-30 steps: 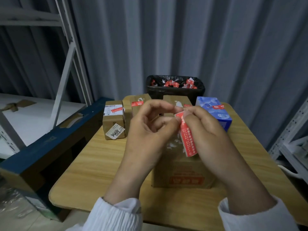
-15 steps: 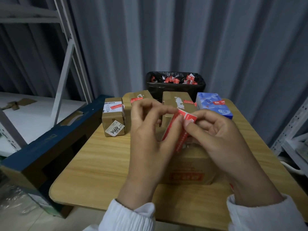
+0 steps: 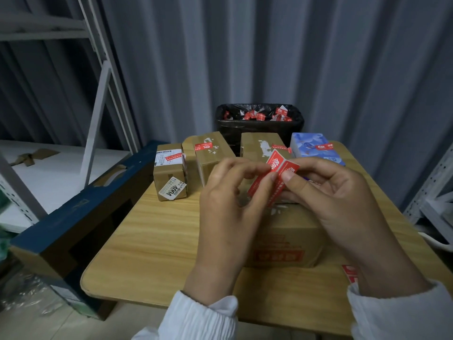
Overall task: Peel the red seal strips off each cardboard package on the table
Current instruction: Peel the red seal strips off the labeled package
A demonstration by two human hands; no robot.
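Observation:
Both hands hold one peeled red seal strip (image 3: 274,177), folded over at its top, above the near cardboard package (image 3: 286,231). My left hand (image 3: 228,207) pinches the strip's left half and my right hand (image 3: 335,200) pinches its right half. Behind them stand three brown packages, each bearing a red strip: the left one (image 3: 169,177), the middle one (image 3: 210,153) and the right one (image 3: 263,146). A blue box (image 3: 316,149) at the back right also carries a red strip.
A black bin (image 3: 259,123) behind the wooden table (image 3: 157,229) holds several crumpled red strips. A dark blue box (image 3: 81,212) sits left of the table. White metal shelving stands on both sides, and a grey curtain hangs behind.
The strip hung straight from my right hand a second ago. Both hands have since folded it double and lifted it slightly.

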